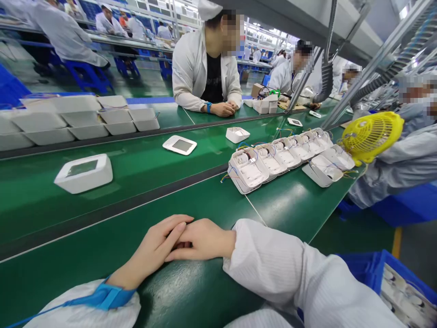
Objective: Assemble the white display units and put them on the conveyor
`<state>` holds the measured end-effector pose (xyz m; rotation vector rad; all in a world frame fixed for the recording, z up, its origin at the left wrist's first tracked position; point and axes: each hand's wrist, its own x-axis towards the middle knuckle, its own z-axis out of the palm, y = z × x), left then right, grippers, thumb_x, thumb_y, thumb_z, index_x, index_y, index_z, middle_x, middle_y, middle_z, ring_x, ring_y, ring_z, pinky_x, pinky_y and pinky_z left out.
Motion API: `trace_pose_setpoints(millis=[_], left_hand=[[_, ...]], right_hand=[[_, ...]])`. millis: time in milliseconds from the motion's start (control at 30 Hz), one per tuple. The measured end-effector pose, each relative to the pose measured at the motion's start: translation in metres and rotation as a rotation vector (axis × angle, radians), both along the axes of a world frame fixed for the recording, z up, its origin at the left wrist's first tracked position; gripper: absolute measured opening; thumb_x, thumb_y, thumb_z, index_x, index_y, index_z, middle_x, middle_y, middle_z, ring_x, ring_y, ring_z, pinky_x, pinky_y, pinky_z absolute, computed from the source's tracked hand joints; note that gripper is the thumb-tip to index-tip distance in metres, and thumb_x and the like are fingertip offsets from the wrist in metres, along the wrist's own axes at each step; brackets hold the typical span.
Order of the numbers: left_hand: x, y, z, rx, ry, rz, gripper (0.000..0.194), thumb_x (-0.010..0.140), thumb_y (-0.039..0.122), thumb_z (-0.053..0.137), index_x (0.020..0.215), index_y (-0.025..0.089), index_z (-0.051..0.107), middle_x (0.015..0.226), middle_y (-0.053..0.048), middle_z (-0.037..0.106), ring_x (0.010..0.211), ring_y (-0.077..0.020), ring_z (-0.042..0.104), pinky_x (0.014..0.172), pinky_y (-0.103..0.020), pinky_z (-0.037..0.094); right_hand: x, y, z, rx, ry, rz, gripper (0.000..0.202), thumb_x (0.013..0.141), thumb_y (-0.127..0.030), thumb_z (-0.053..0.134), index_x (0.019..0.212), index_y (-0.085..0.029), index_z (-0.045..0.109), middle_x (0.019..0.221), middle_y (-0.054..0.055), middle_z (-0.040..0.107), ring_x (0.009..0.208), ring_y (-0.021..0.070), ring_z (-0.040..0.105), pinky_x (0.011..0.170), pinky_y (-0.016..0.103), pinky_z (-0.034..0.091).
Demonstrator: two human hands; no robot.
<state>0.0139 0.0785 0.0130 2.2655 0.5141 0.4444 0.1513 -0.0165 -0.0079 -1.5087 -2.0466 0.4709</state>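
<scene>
My left hand [155, 248] and my right hand [201, 239] rest together on the green table [184, 291], the left one lying partly over the right one's fingers. A blue strap circles my left wrist. No object shows between the hands, and the overlap hides some fingertips. Beyond them, to the right, stands a row of white open housings [249, 175] with coloured wires. On the green belt [143, 175] lie a thick white unit with a grey screen [85, 173], a flat white panel with a screen [180, 145] and a small white housing [237, 134].
White housings [82, 118] are stacked at the far left. A yellow fan [372, 134] stands at the right table edge. A person in a white coat [208, 68] leans on the far side. At lower right is a blue crate [375, 269] holding white parts.
</scene>
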Motion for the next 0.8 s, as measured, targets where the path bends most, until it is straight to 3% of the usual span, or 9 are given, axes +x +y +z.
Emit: trace_pose_setpoints(millis=[200,300,367,467,567,667,800], left_hand=[[-0.005,0.0,-0.001,-0.032,-0.037,0.028,0.045,0.096,0.051,0.038,0.105,0.021,0.072,0.107,-0.005,0.076,0.096,-0.0228,0.071,0.085,-0.03,0.058],[-0.009,-0.004,-0.005,0.006,-0.039,0.081,0.043,0.094,0.052,0.043,0.11,0.022,0.07,0.111,-0.006,0.075,0.099,-0.0237,0.071,0.089,-0.033,0.058],[-0.011,-0.009,-0.008,0.026,-0.039,0.093,0.041,0.093,0.052,0.047,0.115,0.024,0.067,0.115,-0.005,0.073,0.1,-0.0233,0.071,0.088,-0.033,0.059],[-0.01,-0.018,-0.006,0.025,-0.049,0.064,0.039,0.093,0.049,0.047,0.119,0.028,0.065,0.117,-0.004,0.072,0.102,-0.0223,0.071,0.085,-0.031,0.06],[-0.007,-0.024,-0.001,0.003,-0.061,0.034,0.037,0.093,0.048,0.045,0.114,0.028,0.068,0.116,-0.003,0.073,0.103,-0.0223,0.071,0.09,-0.032,0.059],[-0.007,-0.023,0.002,-0.052,-0.068,0.062,0.041,0.094,0.051,0.042,0.107,0.026,0.071,0.114,-0.004,0.074,0.104,-0.023,0.071,0.094,-0.035,0.058],[-0.01,-0.023,-0.004,-0.113,-0.073,0.157,0.052,0.098,0.053,0.03,0.117,0.023,0.068,0.121,-0.006,0.072,0.113,-0.0241,0.067,0.102,-0.039,0.053]], right_hand=[[0.006,-0.003,0.007,0.043,0.147,-0.115,0.026,0.097,-0.038,0.057,0.087,-0.018,0.07,0.091,0.002,0.074,0.09,0.0133,0.067,0.084,0.021,0.047],[0.011,-0.002,0.009,0.027,0.218,-0.131,0.029,0.101,-0.033,0.049,0.089,-0.017,0.07,0.094,0.002,0.073,0.092,0.012,0.066,0.085,0.021,0.047],[0.012,0.0,0.008,-0.036,0.208,-0.024,0.027,0.098,-0.038,0.054,0.09,-0.019,0.07,0.088,-0.001,0.072,0.086,0.0111,0.066,0.077,0.02,0.047],[0.008,0.001,0.004,-0.093,0.077,0.148,0.034,0.083,-0.055,0.069,0.078,-0.021,0.071,0.072,-0.005,0.069,0.077,0.0125,0.064,0.066,0.021,0.045],[0.002,0.0,0.0,-0.005,-0.011,0.166,0.039,0.081,-0.06,0.068,0.081,-0.022,0.073,0.082,-0.002,0.074,0.091,0.0162,0.065,0.072,0.023,0.047],[0.001,-0.002,0.0,0.047,0.006,0.132,0.032,0.091,-0.05,0.061,0.097,-0.021,0.074,0.1,0.001,0.076,0.104,0.0161,0.065,0.082,0.023,0.048],[0.008,-0.003,0.003,0.024,0.162,0.0,0.023,0.099,-0.034,0.054,0.1,-0.019,0.071,0.102,0.0,0.075,0.098,0.012,0.067,0.087,0.021,0.048]])
